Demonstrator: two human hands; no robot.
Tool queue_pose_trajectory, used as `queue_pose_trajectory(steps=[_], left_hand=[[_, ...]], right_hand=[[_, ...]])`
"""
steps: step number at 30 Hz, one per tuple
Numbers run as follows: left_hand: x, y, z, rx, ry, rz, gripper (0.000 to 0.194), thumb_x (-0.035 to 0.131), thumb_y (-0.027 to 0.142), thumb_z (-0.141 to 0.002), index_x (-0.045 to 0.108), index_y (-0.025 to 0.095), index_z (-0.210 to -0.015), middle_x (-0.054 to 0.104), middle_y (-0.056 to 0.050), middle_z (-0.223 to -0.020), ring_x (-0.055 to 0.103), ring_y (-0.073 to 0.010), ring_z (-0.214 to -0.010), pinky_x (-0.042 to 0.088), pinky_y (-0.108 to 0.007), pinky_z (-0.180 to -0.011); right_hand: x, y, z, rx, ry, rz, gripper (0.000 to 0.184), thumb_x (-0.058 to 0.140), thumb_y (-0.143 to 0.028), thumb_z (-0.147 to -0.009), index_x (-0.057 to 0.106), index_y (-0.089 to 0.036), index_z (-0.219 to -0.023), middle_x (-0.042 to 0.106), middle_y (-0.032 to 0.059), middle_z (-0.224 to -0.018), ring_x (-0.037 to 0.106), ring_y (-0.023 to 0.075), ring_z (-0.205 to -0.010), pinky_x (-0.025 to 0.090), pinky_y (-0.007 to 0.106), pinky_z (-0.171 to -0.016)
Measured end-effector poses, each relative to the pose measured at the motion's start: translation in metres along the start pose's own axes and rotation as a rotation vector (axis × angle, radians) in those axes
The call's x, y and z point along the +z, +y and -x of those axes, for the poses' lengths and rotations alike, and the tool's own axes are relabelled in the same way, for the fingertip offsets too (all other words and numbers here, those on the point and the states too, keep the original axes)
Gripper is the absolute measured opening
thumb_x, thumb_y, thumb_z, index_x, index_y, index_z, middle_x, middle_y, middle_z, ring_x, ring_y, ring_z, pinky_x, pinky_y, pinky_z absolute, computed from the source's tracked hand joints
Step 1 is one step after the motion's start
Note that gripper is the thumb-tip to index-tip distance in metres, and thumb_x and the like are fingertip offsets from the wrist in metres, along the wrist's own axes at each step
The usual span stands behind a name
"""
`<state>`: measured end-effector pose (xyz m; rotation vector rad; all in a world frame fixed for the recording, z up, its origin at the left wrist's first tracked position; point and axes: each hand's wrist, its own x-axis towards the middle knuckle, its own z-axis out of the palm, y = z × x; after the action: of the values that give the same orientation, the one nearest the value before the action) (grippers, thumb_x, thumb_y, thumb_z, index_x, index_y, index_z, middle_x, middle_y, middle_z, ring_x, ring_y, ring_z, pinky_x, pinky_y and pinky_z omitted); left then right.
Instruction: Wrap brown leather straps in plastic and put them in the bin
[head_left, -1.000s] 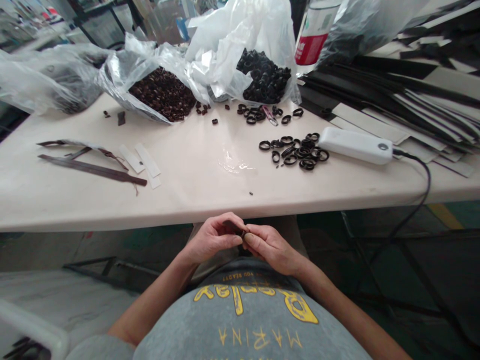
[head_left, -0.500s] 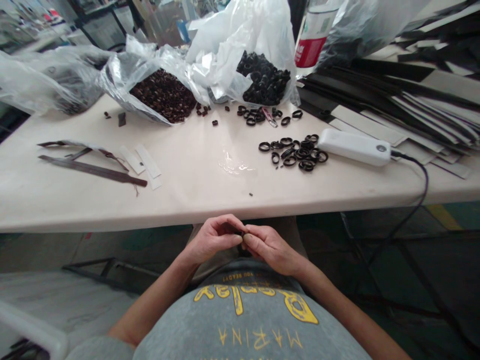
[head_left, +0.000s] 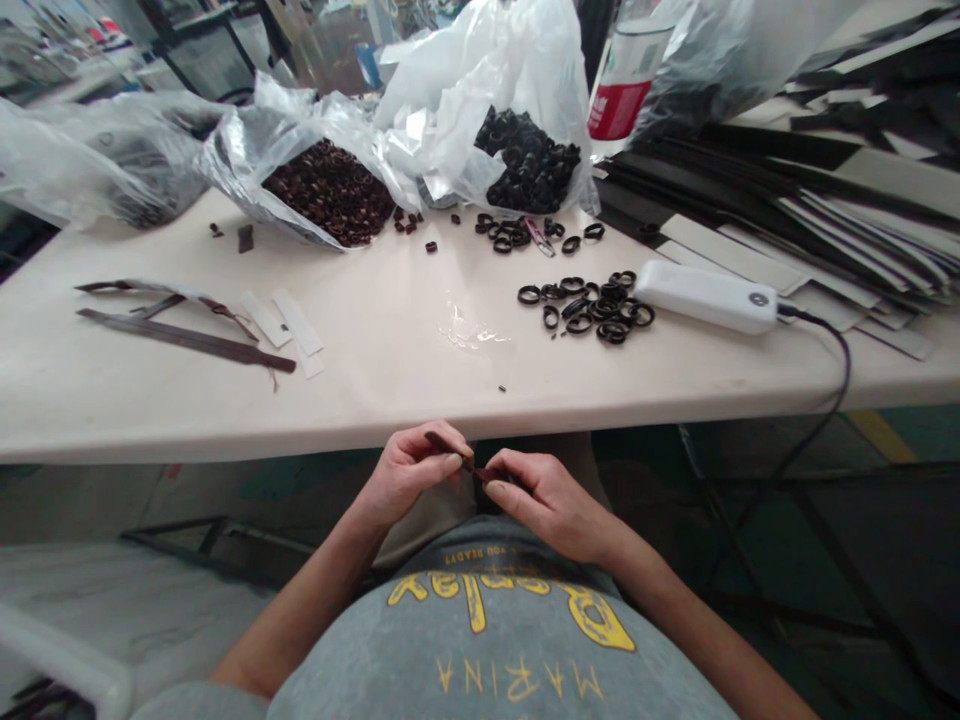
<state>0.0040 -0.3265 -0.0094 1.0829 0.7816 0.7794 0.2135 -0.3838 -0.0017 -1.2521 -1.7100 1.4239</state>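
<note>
My left hand and my right hand are close together over my lap, just in front of the table's edge. Between them runs a thin dark brown strap, leather-like, pinched on both sides. One end sticks up above the left fingers; the other passes under the right thumb and index finger. Its middle part shows in the small gap between the hands. Both hands are closed, thumb against fingers. Whether a loop sits on the strap is too small to tell.
On the table lie black loops, a white corded device, brown straps and white strips. Behind stand a bag of brown loops, a bag of black loops and a bottle. Black strips cover the right.
My hands have moved slightly apart, the left a little up and leftward. More of the brown strap now shows between and above the fingers.
</note>
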Motion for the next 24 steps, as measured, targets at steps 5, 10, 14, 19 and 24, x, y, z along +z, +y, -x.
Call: queue_pose_trajectory(steps=[5, 10, 14, 19, 24], left_hand=[[0.007, -0.003, 0.0, -0.028, -0.077, 0.075, 0.013, 0.083, 0.025, -0.072, 0.08, 0.02, -0.084, 0.067, -0.004, -0.083, 0.061, -0.0131, -0.073, 0.048, -0.022, -0.066], [0.017, -0.007, -0.001, -0.088, -0.055, 0.087, 0.022, 0.085, 0.029, -0.069, 0.081, 0.018, -0.087, 0.068, -0.005, -0.086, 0.064, -0.0163, -0.077, 0.052, -0.027, -0.073], [0.018, -0.009, -0.004, -0.109, -0.037, 0.115, 0.028, 0.086, 0.031, -0.068, 0.079, 0.016, -0.09, 0.069, -0.004, -0.077, 0.064, -0.0155, -0.068, 0.052, -0.028, -0.069], [0.015, -0.01, -0.005, -0.079, -0.078, 0.122, 0.028, 0.085, 0.026, -0.07, 0.077, 0.019, -0.096, 0.07, -0.004, -0.088, 0.064, -0.0153, -0.076, 0.051, -0.027, -0.074], [0.014, -0.007, -0.002, -0.043, -0.06, 0.079, 0.023, 0.08, 0.025, -0.076, 0.077, 0.018, -0.098, 0.068, -0.004, -0.087, 0.061, -0.0143, -0.077, 0.048, -0.025, -0.073]], right_hand=[[0.005, 0.0, -0.001, -0.028, 0.071, 0.039, 0.031, 0.042, -0.033, -0.099, 0.06, -0.016, -0.081, 0.057, -0.0001, -0.071, 0.05, 0.0127, -0.064, 0.036, 0.025, -0.061], [0.012, 0.006, -0.002, -0.033, 0.115, -0.102, 0.033, 0.042, -0.037, -0.101, 0.059, -0.016, -0.082, 0.052, -0.0002, -0.072, 0.047, 0.012, -0.064, 0.036, 0.025, -0.06], [0.016, 0.007, -0.005, 0.026, 0.094, -0.393, 0.04, 0.043, -0.049, -0.101, 0.056, -0.016, -0.082, 0.044, -0.0039, -0.063, 0.037, 0.0091, -0.054, 0.029, 0.022, -0.048], [0.017, -0.001, -0.011, 0.119, 0.081, -0.677, 0.045, 0.051, -0.061, -0.094, 0.055, -0.017, -0.082, 0.039, -0.0066, -0.057, 0.028, 0.0073, -0.046, 0.019, 0.021, -0.04], [0.018, -0.004, -0.015, 0.212, 0.058, -0.921, 0.041, 0.058, -0.056, -0.091, 0.056, -0.017, -0.078, 0.037, -0.0086, -0.051, 0.023, 0.0055, -0.041, 0.017, 0.018, -0.038]])
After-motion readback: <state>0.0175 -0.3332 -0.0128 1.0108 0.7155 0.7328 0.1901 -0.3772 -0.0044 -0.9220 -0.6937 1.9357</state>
